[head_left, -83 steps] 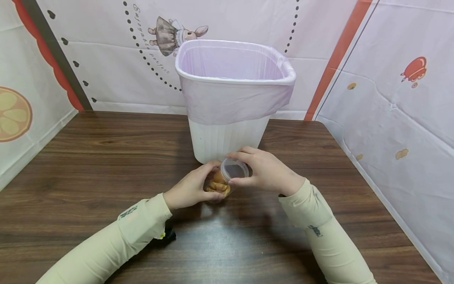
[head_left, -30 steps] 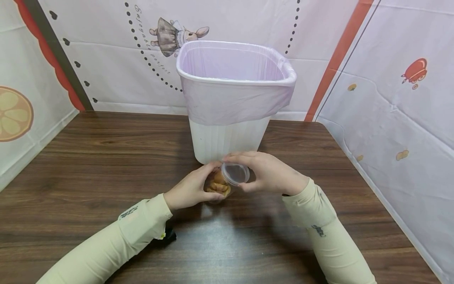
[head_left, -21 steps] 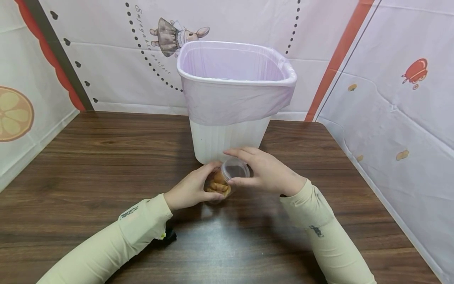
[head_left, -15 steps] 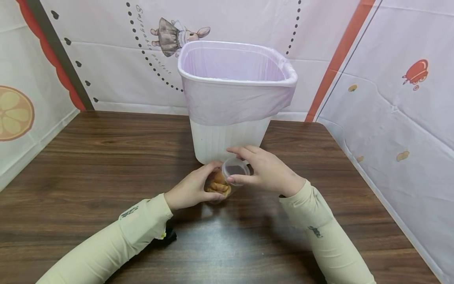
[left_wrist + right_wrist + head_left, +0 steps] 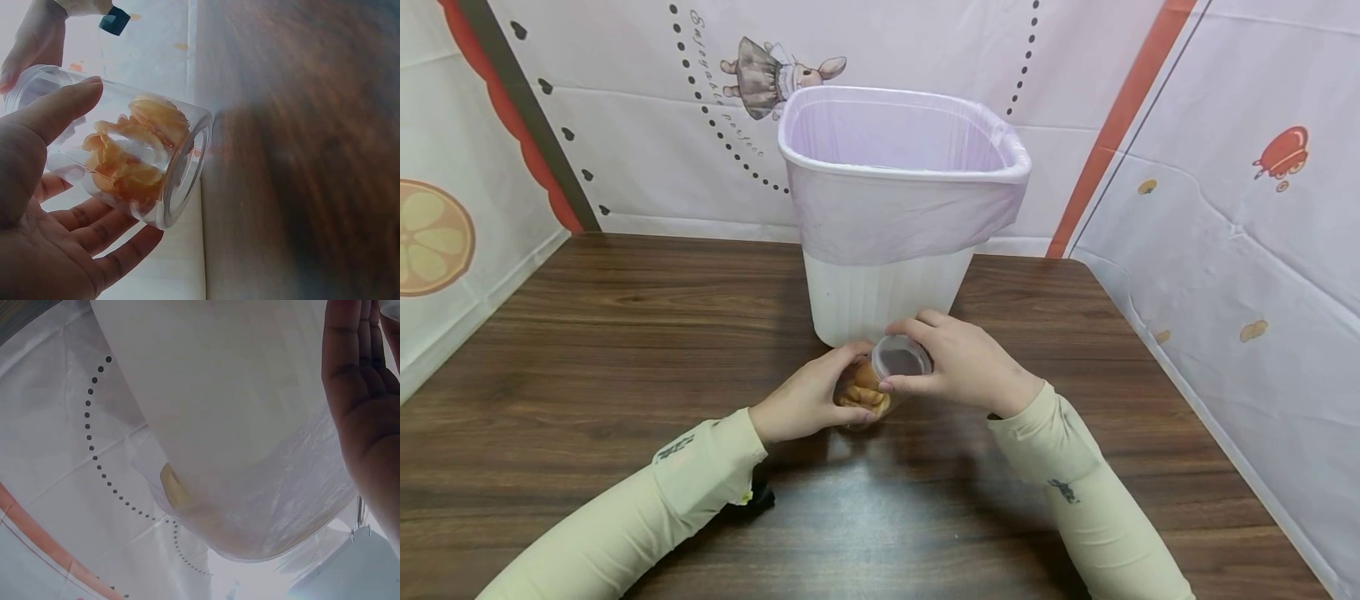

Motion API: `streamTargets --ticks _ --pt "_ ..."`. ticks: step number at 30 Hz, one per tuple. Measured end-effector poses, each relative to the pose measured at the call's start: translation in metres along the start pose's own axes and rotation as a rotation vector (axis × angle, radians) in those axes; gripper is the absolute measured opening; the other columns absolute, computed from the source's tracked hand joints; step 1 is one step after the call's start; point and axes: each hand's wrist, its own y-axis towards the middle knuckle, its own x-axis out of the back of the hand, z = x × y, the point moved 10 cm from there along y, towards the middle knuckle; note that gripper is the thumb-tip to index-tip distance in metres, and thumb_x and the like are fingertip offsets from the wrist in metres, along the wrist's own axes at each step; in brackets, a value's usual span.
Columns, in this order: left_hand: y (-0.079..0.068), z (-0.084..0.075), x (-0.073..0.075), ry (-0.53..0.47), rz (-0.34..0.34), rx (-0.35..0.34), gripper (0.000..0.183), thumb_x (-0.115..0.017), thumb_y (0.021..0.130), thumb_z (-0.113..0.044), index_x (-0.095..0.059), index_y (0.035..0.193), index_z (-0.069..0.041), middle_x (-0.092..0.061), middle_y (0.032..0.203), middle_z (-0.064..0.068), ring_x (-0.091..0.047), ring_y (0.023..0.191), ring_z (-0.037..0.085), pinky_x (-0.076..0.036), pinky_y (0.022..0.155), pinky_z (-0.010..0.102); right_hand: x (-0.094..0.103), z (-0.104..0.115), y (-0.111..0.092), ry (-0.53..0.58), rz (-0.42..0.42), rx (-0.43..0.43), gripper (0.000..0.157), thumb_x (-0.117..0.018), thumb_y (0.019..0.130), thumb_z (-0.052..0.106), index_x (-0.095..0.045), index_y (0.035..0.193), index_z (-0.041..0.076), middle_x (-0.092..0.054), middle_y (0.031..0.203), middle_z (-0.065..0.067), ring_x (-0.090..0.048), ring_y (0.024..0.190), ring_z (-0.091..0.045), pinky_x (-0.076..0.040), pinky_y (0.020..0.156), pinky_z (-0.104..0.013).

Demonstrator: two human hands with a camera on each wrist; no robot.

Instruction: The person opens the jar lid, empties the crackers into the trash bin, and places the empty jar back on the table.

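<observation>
A clear plastic jar [image 5: 201,140] with several orange-yellow wavy food pieces [image 5: 134,153] in it is held just in front of the bin. My left hand [image 5: 805,400] grips the jar's side, thumb on one side and fingers round the other in the left wrist view. At the jar's top is a round translucent lid [image 5: 902,357], tilted toward the head camera. My right hand [image 5: 970,362] holds the lid's edge between its thumb and fingers. In the right wrist view the right hand [image 5: 369,406] shows at the right edge, with most of the lid out of frame.
A white bin [image 5: 880,292] with a pale purple liner [image 5: 902,212] folded over its rim stands right behind the jar. Below my left wrist a small black object [image 5: 760,498] lies on the dark wood table [image 5: 625,333]. Printed white cloth [image 5: 1075,58] encloses the back and sides.
My right hand's thumb and fingers have shifted round the lid, loosening from it and then closing on it again. My left hand and the jar have stayed almost in place.
</observation>
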Motion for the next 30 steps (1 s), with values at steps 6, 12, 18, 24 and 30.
streamTargets --ticks 6,12,18,24,30 --pt "-0.0002 0.0001 -0.0002 0.01 -0.003 -0.003 0.069 -0.082 0.076 -0.024 -0.045 0.134 -0.016 -0.058 0.125 -0.003 -0.059 0.111 0.01 -0.048 0.096 0.034 0.0004 0.0016 -0.0001 0.01 0.001 0.021 0.059 -0.073 0.077 0.054 -0.063 0.121 0.016 -0.061 0.095 -0.001 -0.056 0.078 -0.013 -0.049 0.068 -0.031" --pt "-0.0007 -0.0005 -0.0004 0.015 -0.001 -0.001 0.068 -0.082 0.076 -0.023 -0.045 0.133 -0.015 -0.058 0.123 -0.002 -0.059 0.109 0.01 -0.049 0.094 0.034 0.0015 0.0056 -0.0008 0.021 0.006 0.063 0.059 -0.074 0.078 0.05 -0.063 0.123 0.014 -0.063 0.1 -0.003 -0.059 0.081 -0.014 -0.051 0.07 -0.031" --pt "-0.0009 -0.0008 -0.0006 0.026 0.004 0.0 0.068 -0.082 0.076 -0.024 -0.045 0.133 -0.016 -0.059 0.121 -0.003 -0.059 0.107 0.01 -0.049 0.093 0.033 0.0018 0.0079 -0.0014 0.043 0.012 0.098 0.058 -0.075 0.078 0.044 -0.063 0.125 0.013 -0.063 0.106 -0.003 -0.06 0.086 -0.013 -0.052 0.074 -0.031" --pt "-0.0011 -0.0017 -0.0001 0.026 0.001 -0.007 0.069 -0.082 0.076 -0.024 -0.045 0.133 -0.015 -0.058 0.123 -0.002 -0.058 0.11 0.011 -0.048 0.095 0.034 0.0039 0.0092 -0.0025 0.05 0.006 0.123 0.061 -0.075 0.078 0.04 -0.057 0.131 0.015 -0.064 0.105 -0.002 -0.06 0.089 -0.013 -0.052 0.076 -0.033" --pt "-0.0013 -0.0016 0.0001 0.033 0.0 -0.004 0.069 -0.082 0.076 -0.024 -0.046 0.133 -0.015 -0.058 0.125 -0.002 -0.058 0.112 0.011 -0.048 0.096 0.034 0.0051 0.0091 -0.0028 0.064 0.012 0.119 0.061 -0.078 0.075 0.037 -0.058 0.127 0.013 -0.065 0.106 -0.001 -0.062 0.09 -0.013 -0.052 0.077 -0.033"
